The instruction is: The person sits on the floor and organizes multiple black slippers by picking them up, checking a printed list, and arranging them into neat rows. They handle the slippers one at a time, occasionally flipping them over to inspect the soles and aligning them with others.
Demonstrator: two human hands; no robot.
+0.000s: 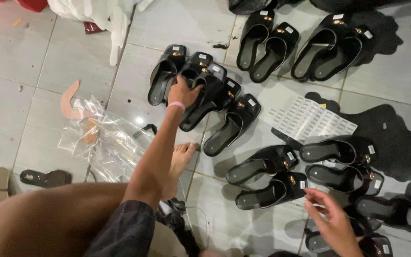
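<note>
Left hand (182, 93) reaches out w/ fingers curled round a black slipper (204, 97) in the cluster toward the far side of the tiled floor (72, 62), though the arm hides the grip itself. Right hand (331, 221) hovers near the floor's near edge, fingers loosely bent and pinched just beside another black slipper (269, 190); can't tell if it holds anything. Sticker sheet (312, 120) lies btw the pairs on a dark mat (396, 138), and the lowest slippers are cut off at the frame's bottom.
</note>
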